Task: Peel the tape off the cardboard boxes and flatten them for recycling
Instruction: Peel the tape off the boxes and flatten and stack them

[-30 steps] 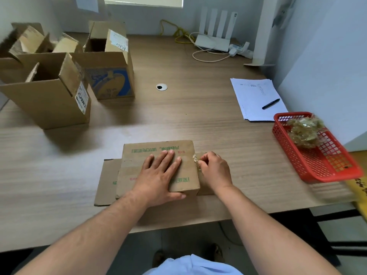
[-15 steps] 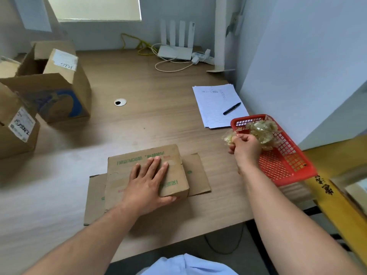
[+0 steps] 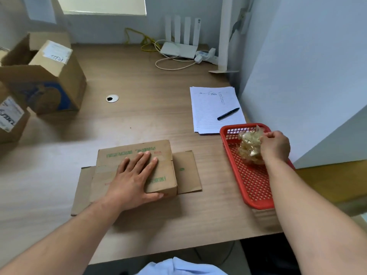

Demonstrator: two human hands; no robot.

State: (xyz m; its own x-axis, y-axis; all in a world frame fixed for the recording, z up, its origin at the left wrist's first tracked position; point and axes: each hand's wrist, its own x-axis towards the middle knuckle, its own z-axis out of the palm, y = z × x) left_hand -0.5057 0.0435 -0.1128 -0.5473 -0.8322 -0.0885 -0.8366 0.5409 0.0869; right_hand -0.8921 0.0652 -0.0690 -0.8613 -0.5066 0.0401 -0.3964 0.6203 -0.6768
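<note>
A flattened cardboard box point(image 3: 158, 155) with green print lies near the desk's front edge, its flaps spread out left and right. My left hand point(image 3: 135, 175) presses flat on top of it, fingers straight. My right hand point(image 3: 275, 145) is over the red basket point(image 3: 252, 187) at the right, fingers curled against a crumpled wad of peeled tape point(image 3: 250, 145) that sits in the basket's far end.
Two open cardboard boxes stand at the left: one with a blue print point(image 3: 45, 76) and one with a white label point(image 3: 10, 116). Lined paper point(image 3: 212, 108) with a black pen point(image 3: 228, 114) lies behind the basket. A router point(image 3: 178, 50) and cables sit at the back. A wall stands at the right.
My right hand left the box's right edge with a bit of tape and travelled right into the red basket, reaching the tape wad. My left hand stayed pressed on the box.
</note>
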